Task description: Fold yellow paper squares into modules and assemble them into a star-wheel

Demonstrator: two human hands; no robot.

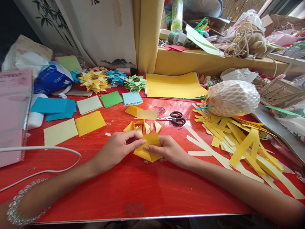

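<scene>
A partly folded piece of yellow paper (150,140) is held between both hands above the red table. My left hand (121,144) pinches its upper left edge with thumb and forefinger. From the other side, my right hand (168,149) grips it, the thumb lying across its front. Just beyond stand several small folded paper pieces (143,126), yellow and cream. Behind these, a cream paper rectangle (147,114) overlaps a yellow paper sheet (132,110). Black-handled scissors (175,118) rest to the right, blades pointing left.
Coloured paper stacks (90,123) lie at left, near a white cable (59,149). Folded paper rings (94,81) and large yellow sheets (175,86) line the back. Yellow and cream paper strips (247,149) spread at right, beside a net-wrapped roundish object (234,98).
</scene>
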